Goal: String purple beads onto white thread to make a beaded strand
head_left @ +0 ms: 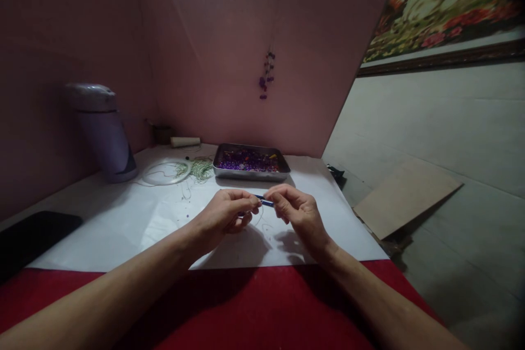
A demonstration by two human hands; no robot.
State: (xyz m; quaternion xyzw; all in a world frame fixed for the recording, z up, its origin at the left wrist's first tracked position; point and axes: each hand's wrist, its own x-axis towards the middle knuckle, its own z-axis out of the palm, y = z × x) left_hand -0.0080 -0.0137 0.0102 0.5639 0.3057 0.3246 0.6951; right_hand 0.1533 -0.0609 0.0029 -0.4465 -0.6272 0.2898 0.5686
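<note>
My left hand (233, 209) and my right hand (293, 205) meet above the white sheet, fingertips almost touching. Between them shows a slim dark-blue tool (267, 203) with two narrow arms; its exact kind is too small to make out. The right thumb and fingers close around this tool. A pale thread (261, 215) hangs down from the pinched left fingertips, where any bead is hidden. Just beyond the hands stands a metal tray (252, 175) of purple beads with a few orange and yellow pieces.
White paper (164, 229) covers the red tabletop (246, 306). At left are a lilac tumbler (104, 136), a dark flat object (39, 232), a clear ring (164, 172), tangled green thread (200, 168) and a spool (185, 142). A beaded strand (267, 76) hangs on the pink panel (213, 54).
</note>
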